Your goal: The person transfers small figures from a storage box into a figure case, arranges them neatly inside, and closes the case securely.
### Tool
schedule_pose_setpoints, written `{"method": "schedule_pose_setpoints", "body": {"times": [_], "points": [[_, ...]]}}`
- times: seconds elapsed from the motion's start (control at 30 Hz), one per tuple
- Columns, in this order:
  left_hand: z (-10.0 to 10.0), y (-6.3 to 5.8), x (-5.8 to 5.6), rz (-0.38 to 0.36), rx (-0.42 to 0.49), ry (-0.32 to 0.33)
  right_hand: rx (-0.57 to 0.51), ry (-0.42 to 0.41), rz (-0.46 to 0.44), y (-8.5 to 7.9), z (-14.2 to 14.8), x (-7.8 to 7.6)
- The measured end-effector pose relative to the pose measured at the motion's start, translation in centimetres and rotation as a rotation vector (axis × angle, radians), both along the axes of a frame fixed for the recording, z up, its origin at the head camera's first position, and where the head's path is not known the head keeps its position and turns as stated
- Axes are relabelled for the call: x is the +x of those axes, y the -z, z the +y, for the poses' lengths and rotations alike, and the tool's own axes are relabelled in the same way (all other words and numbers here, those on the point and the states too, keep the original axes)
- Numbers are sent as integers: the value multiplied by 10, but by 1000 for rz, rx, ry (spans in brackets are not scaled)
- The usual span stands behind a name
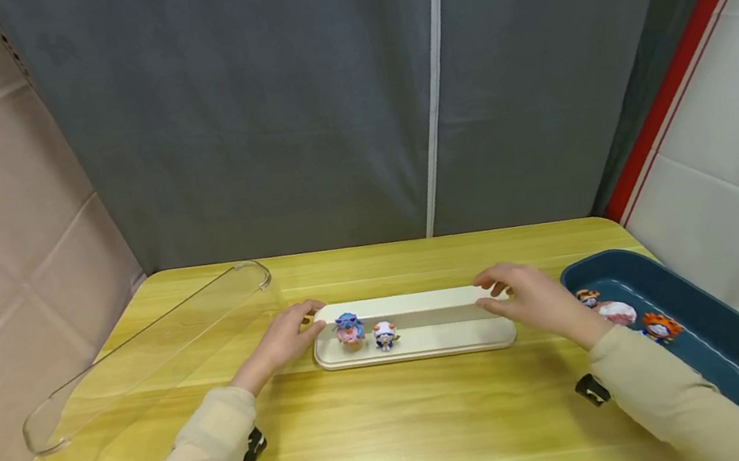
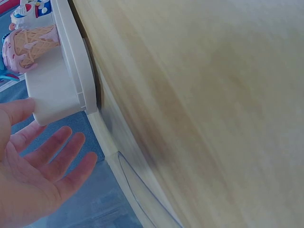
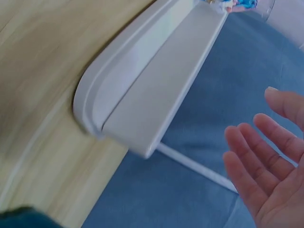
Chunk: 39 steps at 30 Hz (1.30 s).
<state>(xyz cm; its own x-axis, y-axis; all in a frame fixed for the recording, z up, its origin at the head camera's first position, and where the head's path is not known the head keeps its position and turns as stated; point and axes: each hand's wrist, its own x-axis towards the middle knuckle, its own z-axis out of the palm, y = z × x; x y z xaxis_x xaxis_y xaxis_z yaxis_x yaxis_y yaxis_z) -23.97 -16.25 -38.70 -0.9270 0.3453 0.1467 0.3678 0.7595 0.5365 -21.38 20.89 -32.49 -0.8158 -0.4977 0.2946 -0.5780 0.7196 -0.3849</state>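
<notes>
A cream-white stepped display base (image 1: 445, 338) lies lengthwise on the table. Two small figurines stand at its left part: a blue-and-pink one on an ice-cream cone (image 1: 350, 332) and a white one (image 1: 384, 335). My left hand (image 1: 290, 333) is at the base's left end. Its thumb and index fingertips are right at the corner of the raised step (image 2: 52, 90), while the other fingers spread loosely. At the opposite end is my right hand (image 1: 525, 296), its fingers relaxed. A gap shows between this hand and the step's end (image 3: 142, 142) in the right wrist view.
On the left, a long clear plastic cover (image 1: 164, 352) lies at a slant. A dark blue tray (image 1: 727, 335) on the right holds several more figurines (image 1: 660, 327). Grey curtain (image 1: 279, 116) hangs behind the wooden table (image 1: 402, 435).
</notes>
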Motion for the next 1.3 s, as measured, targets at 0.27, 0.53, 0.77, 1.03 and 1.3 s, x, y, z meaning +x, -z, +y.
{"method": "schedule_pose_setpoints", "body": {"times": [0.27,0.53,0.77,1.03,1.3], "points": [[0,-1,1,-1,3,7,44,39,33,-8,30,6],[-1,0,1,6,1,9,75,85,31,-17,60,14],[-1,1,0,14,5,4,61,81,38,-22,86,15],[-2,0,0,18,-6,7,6,89,62,-20,119,12],[-3,0,2,9,-5,0,-9,133,41,-18,149,7]]}}
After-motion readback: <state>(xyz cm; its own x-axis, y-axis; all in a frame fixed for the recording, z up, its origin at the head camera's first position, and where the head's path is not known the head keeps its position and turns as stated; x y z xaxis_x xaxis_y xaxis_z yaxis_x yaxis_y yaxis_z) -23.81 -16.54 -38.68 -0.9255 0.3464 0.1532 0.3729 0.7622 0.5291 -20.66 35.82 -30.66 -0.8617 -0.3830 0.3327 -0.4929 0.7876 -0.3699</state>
